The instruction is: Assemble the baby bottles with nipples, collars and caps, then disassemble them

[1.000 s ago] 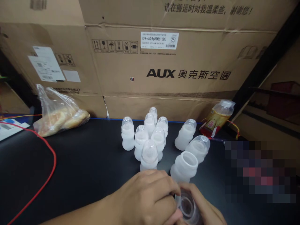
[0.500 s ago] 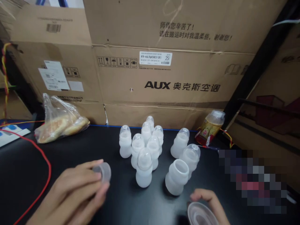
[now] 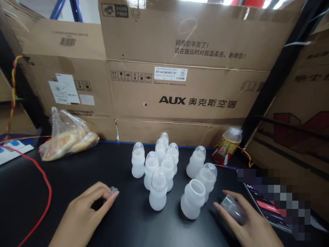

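The open bottle (image 3: 191, 204) stood upright on the table (image 3: 123, 226), between the two hands and nearer the right one, its mouth bare. Its frosted, waisted body looked like light plastic, probably with some give and slick under bare skin; the narrow waist seemed the surest place to take hold, with only mild pressure, as a knock at the rim might well have tipped it.

To its right, the right hand (image 3: 248, 219) had thumb and fingers closed about a clear cap (image 3: 232, 207), which appeared thin, stiff and smooth, likely best gripped by its sides. Whether the cap touched the table could not be told. The left hand (image 3: 84, 209) pinched a small translucent piece (image 3: 113, 189) between thumb and fingertips; most of it was hidden, though it seemed nearly weightless and easy to drop.

Left of the open bottle stood the front capped bottle (image 3: 158, 193), with six more capped ones beside and behind it; two others, including the right-hand capped bottle (image 3: 207, 178), stood behind the open one. Farther out lay a phone (image 3: 267, 206), a leaning jar (image 3: 227, 145) and bagged bread (image 3: 69, 139), before a large carton (image 3: 136, 113).
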A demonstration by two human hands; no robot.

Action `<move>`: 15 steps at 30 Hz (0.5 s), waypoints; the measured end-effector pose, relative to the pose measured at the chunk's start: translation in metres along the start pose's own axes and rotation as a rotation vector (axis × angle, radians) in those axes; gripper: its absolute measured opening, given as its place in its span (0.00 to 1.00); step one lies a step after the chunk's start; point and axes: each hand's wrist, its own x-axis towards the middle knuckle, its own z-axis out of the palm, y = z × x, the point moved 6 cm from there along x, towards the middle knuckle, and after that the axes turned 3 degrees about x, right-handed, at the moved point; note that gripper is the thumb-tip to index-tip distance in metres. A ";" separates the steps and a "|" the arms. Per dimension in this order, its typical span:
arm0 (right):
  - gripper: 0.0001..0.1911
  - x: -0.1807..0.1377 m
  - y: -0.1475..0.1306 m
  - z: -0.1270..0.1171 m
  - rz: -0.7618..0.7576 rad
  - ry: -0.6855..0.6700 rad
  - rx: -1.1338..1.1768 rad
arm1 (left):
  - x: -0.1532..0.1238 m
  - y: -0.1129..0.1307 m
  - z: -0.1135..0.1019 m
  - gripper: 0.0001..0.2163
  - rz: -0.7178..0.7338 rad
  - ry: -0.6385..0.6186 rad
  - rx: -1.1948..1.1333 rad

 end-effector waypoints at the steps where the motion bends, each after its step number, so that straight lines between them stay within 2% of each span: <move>1: 0.41 0.001 0.001 0.001 0.024 -0.019 -0.009 | 0.000 -0.001 0.001 0.24 -0.012 -0.012 -0.005; 3: 0.37 0.007 -0.005 0.000 0.009 -0.071 -0.042 | -0.001 -0.005 0.001 0.24 -0.036 -0.016 0.001; 5: 0.29 0.021 -0.018 -0.004 -0.078 -0.156 -0.163 | 0.000 -0.009 0.001 0.25 -0.055 -0.016 0.010; 7: 0.23 0.040 -0.033 -0.011 -0.163 -0.249 -0.342 | 0.000 -0.014 0.001 0.25 -0.063 -0.017 0.009; 9: 0.18 0.063 -0.048 -0.023 -0.182 -0.270 -0.414 | 0.000 -0.020 0.002 0.25 -0.059 -0.007 0.014; 11: 0.16 0.086 -0.063 -0.030 -0.235 -0.298 -0.450 | -0.003 -0.027 0.004 0.25 -0.050 -0.003 0.026; 15: 0.20 0.120 -0.079 -0.036 -0.333 -0.277 -0.443 | -0.014 -0.048 0.015 0.24 -0.093 -0.054 0.047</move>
